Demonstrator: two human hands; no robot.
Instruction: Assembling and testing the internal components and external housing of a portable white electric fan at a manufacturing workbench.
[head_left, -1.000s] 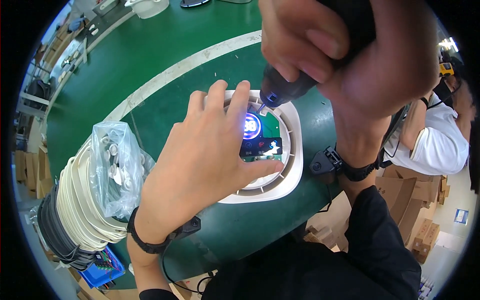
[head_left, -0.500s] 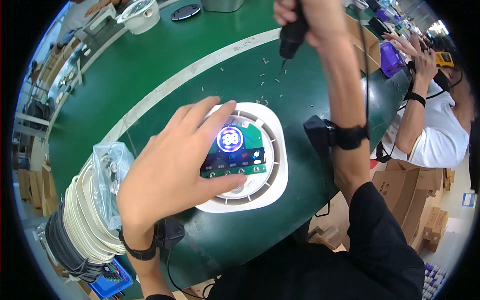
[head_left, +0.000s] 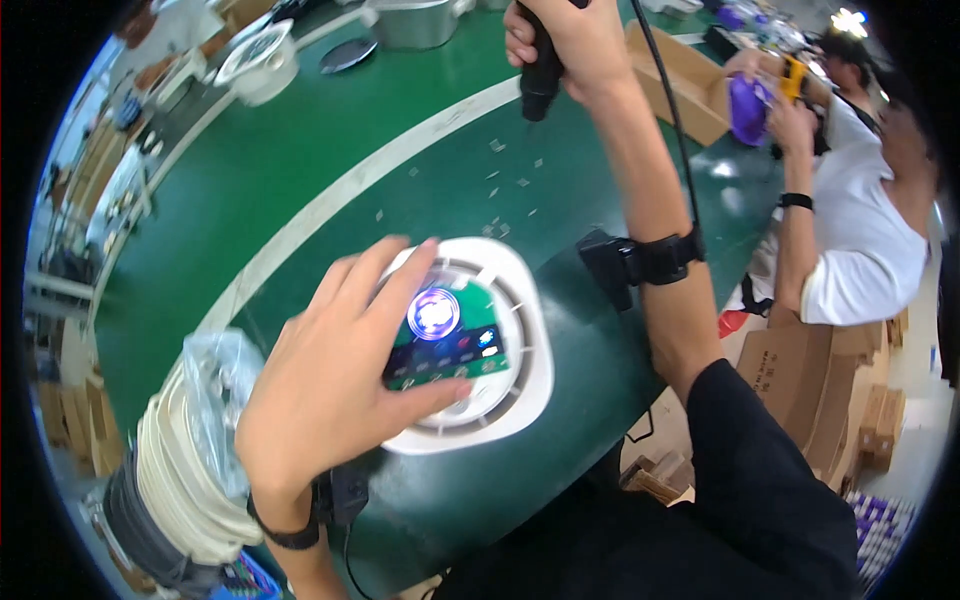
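A white rounded housing [head_left: 540, 375] lies on the green table, with a green circuit board [head_left: 478, 298] inside its round recess. On the board a round display [head_left: 434, 314] glows white and purple, above a dark strip with small lit icons. My left hand [head_left: 325, 370] lies spread over the left side of the housing, its thumb at the board's lower edge and its fingertips at the upper rim. Beyond the housing, my right hand [head_left: 580, 45] is wrapped round a black corded electric screwdriver [head_left: 541, 85], held pointing down and apart from the housing.
Small metal pieces [head_left: 493, 178] lie scattered beyond the housing. Stacked cream rings [head_left: 180, 470] and a clear plastic bag [head_left: 215, 390] stand at the left. An open cardboard box [head_left: 690, 95] is at the far right, near a co-worker in a white shirt [head_left: 865, 255].
My right hand has drawn the screwdriver farther away from the housing. My left hand keeps its place on the housing. The whole view has shifted a little, and the co-worker's hands have moved.
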